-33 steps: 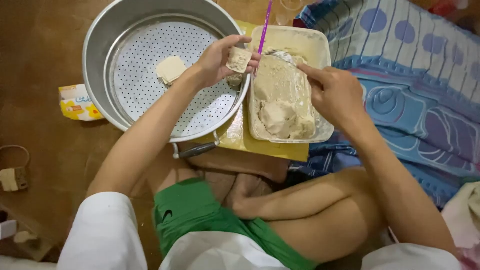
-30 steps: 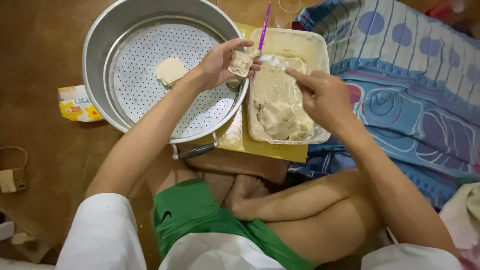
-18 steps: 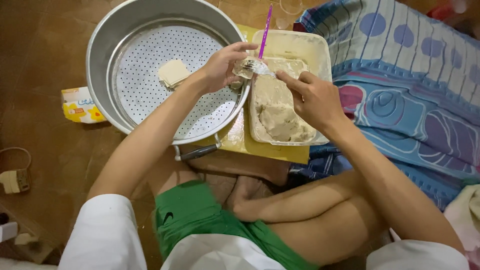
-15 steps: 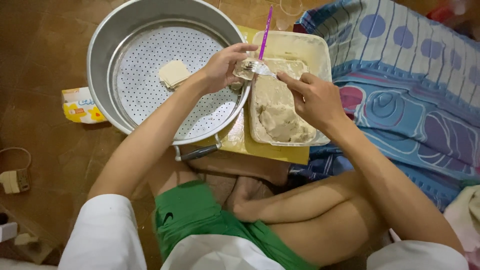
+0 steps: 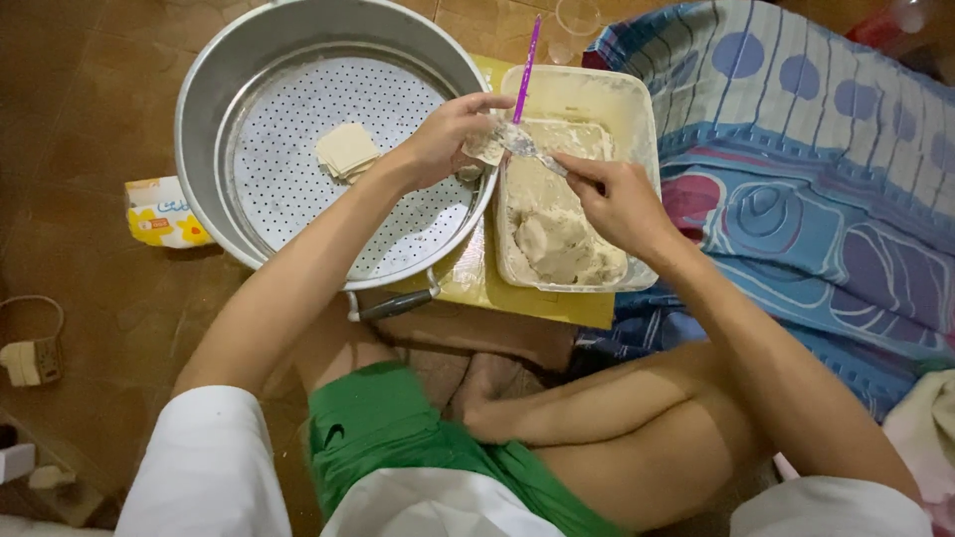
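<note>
My left hand holds a pale dough wrapper over the rim between the steamer and the tub. My right hand grips a metal spoon whose bowl rests on that wrapper. Below the spoon sits a rectangular plastic tub holding beige filling paste. A purple stick stands in the tub's far end. To the left is a large round metal steamer pan with a perforated tray, and one folded white dumpling lies on it.
The tub stands on a yellow board. A yellow and white packet lies on the brown floor left of the pan. A blue patterned blanket covers the right side. My crossed legs and green shorts fill the foreground. A white plug lies far left.
My right hand left the filling in the tub and brought the spoon up to the wrapper in my left hand. The left hand stayed almost still.
</note>
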